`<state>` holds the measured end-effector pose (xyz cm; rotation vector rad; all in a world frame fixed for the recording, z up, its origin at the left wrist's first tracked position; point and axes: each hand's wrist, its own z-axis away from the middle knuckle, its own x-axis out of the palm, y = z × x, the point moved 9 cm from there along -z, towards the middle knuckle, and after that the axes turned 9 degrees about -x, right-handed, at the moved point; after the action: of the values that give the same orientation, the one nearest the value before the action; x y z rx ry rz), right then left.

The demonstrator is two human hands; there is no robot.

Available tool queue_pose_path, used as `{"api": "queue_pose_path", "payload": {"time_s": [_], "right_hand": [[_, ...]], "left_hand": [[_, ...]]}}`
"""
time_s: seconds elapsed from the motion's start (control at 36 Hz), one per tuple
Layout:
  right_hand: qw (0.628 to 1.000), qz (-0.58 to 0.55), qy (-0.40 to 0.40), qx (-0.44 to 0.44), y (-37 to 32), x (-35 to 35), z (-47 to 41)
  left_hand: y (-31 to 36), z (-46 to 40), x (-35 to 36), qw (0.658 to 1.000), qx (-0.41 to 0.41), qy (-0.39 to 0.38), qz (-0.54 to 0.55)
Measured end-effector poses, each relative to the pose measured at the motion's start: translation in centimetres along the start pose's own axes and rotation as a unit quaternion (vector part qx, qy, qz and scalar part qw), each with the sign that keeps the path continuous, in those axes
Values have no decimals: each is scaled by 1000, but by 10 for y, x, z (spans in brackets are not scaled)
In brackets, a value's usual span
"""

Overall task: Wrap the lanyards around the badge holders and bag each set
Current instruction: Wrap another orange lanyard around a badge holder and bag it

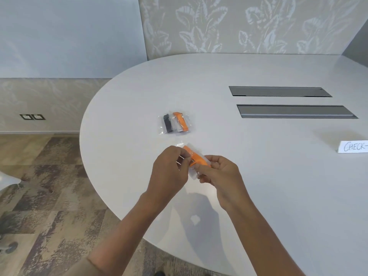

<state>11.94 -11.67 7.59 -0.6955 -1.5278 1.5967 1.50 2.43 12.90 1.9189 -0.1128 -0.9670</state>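
Note:
Both hands hold one clear plastic bag (194,149) just above the white table (258,176). Inside it sits a badge holder wrapped in an orange lanyard (196,158), with a metal ring showing at its near end. My left hand (169,172) pinches the bag's left edge. On the bag's right near end, the fingers of my right hand (221,174) pinch it beside the orange bundle. Farther back on the table lie two bagged sets side by side, one with a black lanyard (167,123) and one with an orange lanyard (180,121).
Two grey recessed cable slots (278,91) (294,111) run across the table's far right. A white folded card (353,146) with handwriting stands at the right edge. The table's curved edge (83,156) drops to patterned carpet on the left.

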Motion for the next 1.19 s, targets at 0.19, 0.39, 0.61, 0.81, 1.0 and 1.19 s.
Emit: {"api": "queue_pose_path", "payload": {"time_s": [0.19, 0.39, 0.61, 0.81, 1.0, 1.19], "right_hand": [[999, -14, 34, -16, 1, -6, 0], [997, -4, 78, -21, 5, -9, -2], [990, 39, 131, -35, 8, -9, -6], [985, 92, 128, -73, 3, -6, -12], [961, 215, 143, -101, -3, -4, -14], [932, 318, 104, -137, -14, 9, -13]], "left_hand": [[6, 1, -1, 1000, 19, -22, 0], [6, 0, 4, 999, 7, -45, 24], [8, 0, 8, 998, 12, -34, 58], [0, -1, 10, 995, -23, -22, 94], [-14, -1, 9, 987, -110, -6, 119], [-24, 0, 10, 974, -176, -17, 143]]}}
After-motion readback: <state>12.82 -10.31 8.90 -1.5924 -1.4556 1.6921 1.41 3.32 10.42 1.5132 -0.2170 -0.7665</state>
